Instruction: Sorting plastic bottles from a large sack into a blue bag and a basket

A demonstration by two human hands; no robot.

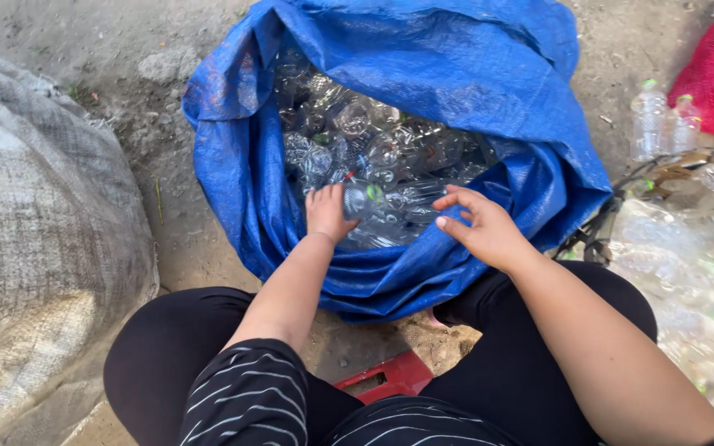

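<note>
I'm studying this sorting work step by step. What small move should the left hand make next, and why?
Probably let go and draw back: the left hand rests on a clear plastic bottle already lying on the pile inside the blue sack, while the right hand hovers open.

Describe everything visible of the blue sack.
The blue sack looks like woven plastic tarpaulin, crumpled and dusty. It sits on bare dirt ground, mouth open with the rim rolled down, filled with clear crushed plastic bottles. The left hand rests on the bottles inside; the right hand hovers over its near edge.
</note>
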